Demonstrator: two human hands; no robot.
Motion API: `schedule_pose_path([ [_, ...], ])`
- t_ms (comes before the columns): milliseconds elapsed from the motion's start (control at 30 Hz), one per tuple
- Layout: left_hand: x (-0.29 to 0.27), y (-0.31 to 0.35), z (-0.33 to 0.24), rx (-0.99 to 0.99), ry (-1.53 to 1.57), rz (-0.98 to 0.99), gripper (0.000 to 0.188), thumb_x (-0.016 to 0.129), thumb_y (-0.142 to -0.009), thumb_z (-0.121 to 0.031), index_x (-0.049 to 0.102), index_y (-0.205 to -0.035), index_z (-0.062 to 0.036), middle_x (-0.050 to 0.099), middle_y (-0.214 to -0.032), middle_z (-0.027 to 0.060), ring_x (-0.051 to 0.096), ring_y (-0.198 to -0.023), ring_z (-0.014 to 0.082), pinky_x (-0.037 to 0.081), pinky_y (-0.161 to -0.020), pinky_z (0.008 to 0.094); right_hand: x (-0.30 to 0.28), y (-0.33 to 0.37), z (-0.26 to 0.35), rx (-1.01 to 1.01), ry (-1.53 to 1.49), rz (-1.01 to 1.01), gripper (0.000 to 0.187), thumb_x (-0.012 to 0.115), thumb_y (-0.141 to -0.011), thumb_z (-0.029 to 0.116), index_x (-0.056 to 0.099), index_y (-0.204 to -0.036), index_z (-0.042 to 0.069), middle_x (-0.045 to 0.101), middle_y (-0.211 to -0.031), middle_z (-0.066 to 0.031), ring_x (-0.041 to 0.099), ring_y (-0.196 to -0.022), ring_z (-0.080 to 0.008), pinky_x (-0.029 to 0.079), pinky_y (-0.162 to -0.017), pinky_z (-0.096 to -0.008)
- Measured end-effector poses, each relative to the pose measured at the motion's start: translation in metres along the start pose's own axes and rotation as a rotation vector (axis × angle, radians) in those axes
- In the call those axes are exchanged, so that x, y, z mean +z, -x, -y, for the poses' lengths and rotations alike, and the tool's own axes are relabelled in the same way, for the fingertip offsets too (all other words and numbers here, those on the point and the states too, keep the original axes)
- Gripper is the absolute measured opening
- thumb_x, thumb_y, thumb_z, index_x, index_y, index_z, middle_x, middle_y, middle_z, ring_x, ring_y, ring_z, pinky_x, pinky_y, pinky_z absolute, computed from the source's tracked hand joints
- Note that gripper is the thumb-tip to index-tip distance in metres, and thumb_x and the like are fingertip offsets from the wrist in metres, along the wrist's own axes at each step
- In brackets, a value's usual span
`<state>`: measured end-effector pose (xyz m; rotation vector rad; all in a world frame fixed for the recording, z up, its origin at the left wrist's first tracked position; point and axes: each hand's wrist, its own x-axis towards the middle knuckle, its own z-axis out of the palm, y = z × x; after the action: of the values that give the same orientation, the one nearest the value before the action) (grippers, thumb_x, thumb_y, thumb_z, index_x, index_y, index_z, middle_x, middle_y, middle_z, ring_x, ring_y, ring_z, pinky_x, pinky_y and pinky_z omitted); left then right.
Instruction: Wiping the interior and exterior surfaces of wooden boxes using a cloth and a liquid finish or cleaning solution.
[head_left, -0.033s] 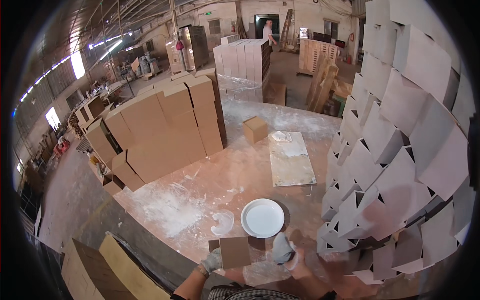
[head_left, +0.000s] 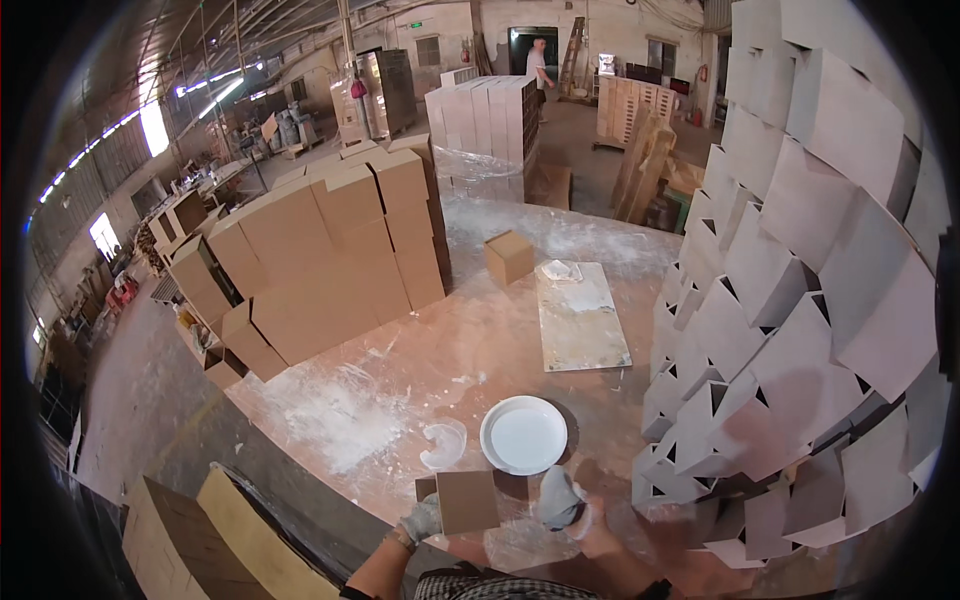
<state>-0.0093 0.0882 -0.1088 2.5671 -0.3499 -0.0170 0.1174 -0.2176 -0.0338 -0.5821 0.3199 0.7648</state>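
My left hand (head_left: 424,517), in a light grey glove, grips the left side of a brown open box (head_left: 468,502) at the table's near edge. My right hand (head_left: 567,502), also gloved in grey, is closed just right of the box and apart from it. Something dark shows under its fingers, too small to name. Just beyond my right hand stands a round white basin (head_left: 524,436) with pale liquid inside. A broken, clear-white plastic dish (head_left: 443,446) lies to the basin's left.
Brown boxes (head_left: 330,260) are stacked at the table's left; grey-white boxes (head_left: 770,330) tower close on the right. Farther back are a small brown box (head_left: 509,257) and a stained board (head_left: 584,317) with white paste. White powder (head_left: 345,420) coats the table. A person (head_left: 538,67) stands far behind.
My right hand has shifted very slightly left. The box in my left hand has moved a touch left and up, along with a small shift of the whole view.
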Motion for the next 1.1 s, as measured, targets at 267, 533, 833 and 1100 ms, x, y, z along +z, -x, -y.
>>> schedule_pose_path([
  [267,0.0,-0.011,0.015,-0.058,0.028,0.069,0.04,0.05,-0.084,-0.031,0.054,-0.116,-0.008,0.056,-0.115,0.0147,0.051,-0.107,0.0324,0.041,-0.09,0.0397,-0.005,0.003,-0.012,0.105,-0.04,0.055,0.042,0.058,-0.075,0.022,0.053,-0.114,0.005,0.059,-0.106,-0.0076,0.055,-0.1,-0.0236,0.042,-0.091,-0.039],
  [533,-0.003,-0.017,0.011,0.008,0.038,0.104,0.042,0.048,-0.085,-0.032,0.052,-0.12,-0.0085,0.053,-0.119,0.0145,0.049,-0.111,0.0324,0.039,-0.093,0.0394,0.003,0.01,-0.022,-0.038,-0.092,-0.012,0.04,0.056,-0.077,0.018,0.053,-0.114,0.006,0.058,-0.107,-0.0064,0.055,-0.102,-0.0226,0.042,-0.091,-0.0389],
  [833,-0.005,-0.011,0.018,0.019,-0.01,0.156,0.044,0.048,-0.086,-0.032,0.05,-0.122,-0.0086,0.052,-0.122,0.0144,0.048,-0.113,0.0322,0.038,-0.094,0.0392,0.001,0.004,-0.04,-0.047,-0.098,-0.064,0.04,0.056,-0.078,0.018,0.052,-0.116,0.008,0.058,-0.106,-0.0049,0.055,-0.102,-0.0218,0.042,-0.091,-0.0397],
  [1100,-0.008,-0.012,0.023,0.044,-0.045,0.173,0.045,0.048,-0.086,-0.033,0.048,-0.124,-0.0086,0.05,-0.124,0.0143,0.047,-0.115,0.0321,0.037,-0.096,0.039,0.001,-0.001,-0.045,-0.067,-0.12,-0.003,0.038,0.056,-0.077,0.019,0.053,-0.114,0.008,0.059,-0.103,-0.0047,0.056,-0.097,-0.0223,0.044,-0.088,-0.0388],
])
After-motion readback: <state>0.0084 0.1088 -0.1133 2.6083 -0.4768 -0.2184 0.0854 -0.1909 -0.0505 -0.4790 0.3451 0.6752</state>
